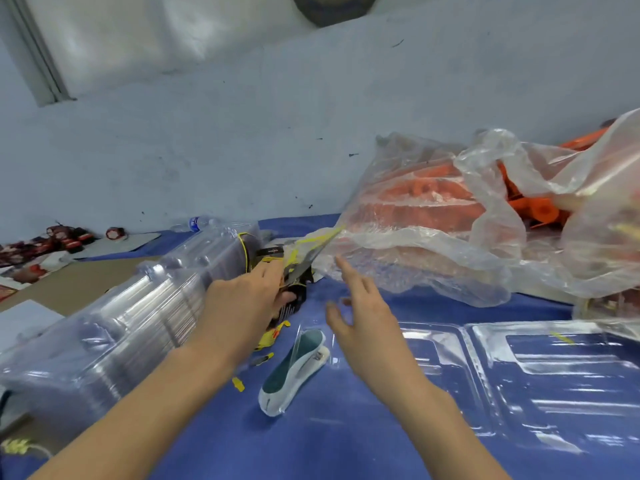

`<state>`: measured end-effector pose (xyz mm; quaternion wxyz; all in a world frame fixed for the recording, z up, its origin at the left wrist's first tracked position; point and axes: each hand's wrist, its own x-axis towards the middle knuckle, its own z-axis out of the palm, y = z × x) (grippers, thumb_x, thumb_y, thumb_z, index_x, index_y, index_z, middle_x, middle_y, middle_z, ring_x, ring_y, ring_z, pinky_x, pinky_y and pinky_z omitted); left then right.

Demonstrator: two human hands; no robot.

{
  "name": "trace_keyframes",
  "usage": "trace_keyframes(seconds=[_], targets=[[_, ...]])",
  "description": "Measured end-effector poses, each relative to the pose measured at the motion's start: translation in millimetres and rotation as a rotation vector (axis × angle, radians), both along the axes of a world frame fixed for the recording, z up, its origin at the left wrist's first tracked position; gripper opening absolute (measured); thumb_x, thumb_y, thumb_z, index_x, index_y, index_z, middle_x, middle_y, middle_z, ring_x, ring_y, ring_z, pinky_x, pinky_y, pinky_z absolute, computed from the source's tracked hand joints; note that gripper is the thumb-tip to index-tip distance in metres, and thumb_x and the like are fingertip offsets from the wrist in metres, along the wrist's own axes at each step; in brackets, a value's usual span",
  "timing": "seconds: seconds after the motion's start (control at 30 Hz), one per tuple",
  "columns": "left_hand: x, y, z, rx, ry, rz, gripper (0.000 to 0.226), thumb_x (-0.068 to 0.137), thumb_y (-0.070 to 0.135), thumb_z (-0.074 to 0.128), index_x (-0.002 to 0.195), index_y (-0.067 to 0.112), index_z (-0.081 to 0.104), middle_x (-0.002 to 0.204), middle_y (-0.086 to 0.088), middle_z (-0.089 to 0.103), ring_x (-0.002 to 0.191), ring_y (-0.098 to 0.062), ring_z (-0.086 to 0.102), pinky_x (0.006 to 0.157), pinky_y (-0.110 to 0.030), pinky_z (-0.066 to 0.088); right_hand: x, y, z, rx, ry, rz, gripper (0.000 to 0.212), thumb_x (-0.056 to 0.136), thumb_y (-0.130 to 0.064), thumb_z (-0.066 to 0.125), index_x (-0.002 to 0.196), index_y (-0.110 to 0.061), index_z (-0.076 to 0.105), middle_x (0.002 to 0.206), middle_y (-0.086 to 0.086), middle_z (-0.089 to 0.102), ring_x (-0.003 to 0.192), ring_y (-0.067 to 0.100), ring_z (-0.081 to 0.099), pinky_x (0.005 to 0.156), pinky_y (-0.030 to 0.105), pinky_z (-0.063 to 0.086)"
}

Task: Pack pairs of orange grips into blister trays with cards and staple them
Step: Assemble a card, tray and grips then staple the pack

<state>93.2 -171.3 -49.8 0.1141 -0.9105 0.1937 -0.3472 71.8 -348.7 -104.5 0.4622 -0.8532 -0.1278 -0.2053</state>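
Pinching card stack (289, 311) in left grip (242, 306), right grip (363, 313) spread near stapler (294, 372)

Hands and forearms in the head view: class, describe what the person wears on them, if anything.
The left hand and right hand are bare: no gloves, and no rings or bracelets show. Both forearms are uncovered too, with no sleeve, watch or band in view down to the picture's lower edge.
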Motion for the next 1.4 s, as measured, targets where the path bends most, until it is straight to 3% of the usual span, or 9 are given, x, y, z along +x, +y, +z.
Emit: trace_keyframes(seconds=[0.17,0.37,0.53,0.63,0.77,0.97,1.13,1.27,1.4], targets=[[7.6,17.2,8.2,-0.092,0.188,-0.062,0.038,0.088,0.06,0.056,0.083,0.027,0.038,0.083,0.003,0.063,0.081,-0.023,0.064,0.055,-0.032,0.031,11.7,37.9,-13.2,-0.204,-0.044,0.008,0.058,0.098,-0.037,0.049,0.148,-0.044,0.019,0.137,-0.013,0.044,0.115,0.021,0.052,0.081,0.042,0.051],[27.3,41.4,32.8,-0.229,0.239,-0.119,0.063,0.076,0.08,0.029,0.078,0.021,0.051,0.068,0.001,0.058,0.074,-0.027,0.059,0.06,-0.039,0.045,18.1,59.7,-16.1,-0.105,-0.052,0.034,0.069,0.098,-0.037,0.05,0.148,-0.05,0.003,0.11,-0.02,0.058,0.099,0.015,0.056,0.075,0.041,0.051],[51.5,44.6,49.9,-0.235,0.277,-0.07,0.066,0.08,0.078,0.023,0.075,0.02,0.053,0.069,-0.001,0.058,0.071,-0.023,0.057,0.061,-0.038,0.04,19.1,72.2,-6.0,-0.09,-0.237,0.012,0.052,0.097,-0.036,0.054,0.143,-0.044,0.032,0.1,-0.016,0.058,0.089,0.014,0.056,0.076,0.037,0.05],[56.7,43.3,61.1,-0.159,0.251,-0.108,0.068,0.088,0.072,0.018,0.091,0.023,0.066,0.078,-0.002,0.065,0.078,-0.024,0.061,0.064,-0.039,0.044,23.9,82.3,-4.6,0.093,-0.171,0.01,0.058,0.093,-0.046,0.057,0.138,-0.053,0.021,0.098,-0.024,0.052,0.086,0.008,0.058,0.073,0.033,0.05],[52.3,40.0,72.6,-0.004,0.173,-0.22,0.031,0.105,0.039,0.036,0.117,0.031,0.063,0.089,-0.007,0.069,0.082,-0.035,0.064,0.066,-0.049,0.053,27.4,92.5,1.7,0.213,-0.18,0.026,0.049,0.09,-0.046,0.062,0.13,-0.052,0.035,0.096,-0.025,0.049,0.078,0.003,0.058,0.07,0.031,0.051],[53.3,44.6,88.5,-0.082,0.233,-0.042,0.061,0.091,0.067,0.005,0.058,0.026,0.036,0.057,0.008,0.038,0.071,-0.026,0.041,0.063,-0.037,0.038,24.3,105.6,8.6,0.299,-0.103,0.079,0.075,0.09,-0.033,0.066,0.141,-0.057,0.017,0.091,-0.024,0.056,0.072,0.004,0.058,0.069,0.038,0.051],[49.9,47.6,98.4,0.028,0.204,0.019,0.064,0.085,0.068,-0.003,0.061,0.022,0.035,0.06,0.006,0.038,0.07,-0.027,0.044,0.061,-0.035,0.033,17.4,103.1,14.1,0.362,-0.141,0.146,0.03,0.09,-0.027,0.066,0.113,-0.041,0.054,0.089,-0.02,0.055,0.075,0.008,0.057,0.069,0.03,0.05],[48.1,50.7,102.8,0.145,0.117,0.046,0.065,0.096,0.061,0.006,0.081,0.022,0.056,0.069,-0.004,0.053,0.079,-0.034,0.06,0.056,-0.034,0.035,17.6,106.5,14.2,0.387,-0.048,0.196,0.018,0.085,-0.042,0.067,0.099,-0.04,0.056,0.089,-0.019,0.057,0.072,0.007,0.057,0.066,0.026,0.047],[47.1,60.0,109.2,0.313,-0.046,-0.025,0.022,0.103,0.041,0.046,0.102,0.031,0.066,0.063,0.004,0.055,0.066,-0.032,0.063,0.046,-0.032,0.042,19.0,107.9,5.3,0.174,-0.077,0.139,0.007,0.09,-0.043,0.063,0.091,-0.039,0.058,0.09,-0.018,0.054,0.073,0.005,0.056,0.071,0.031,0.047]])
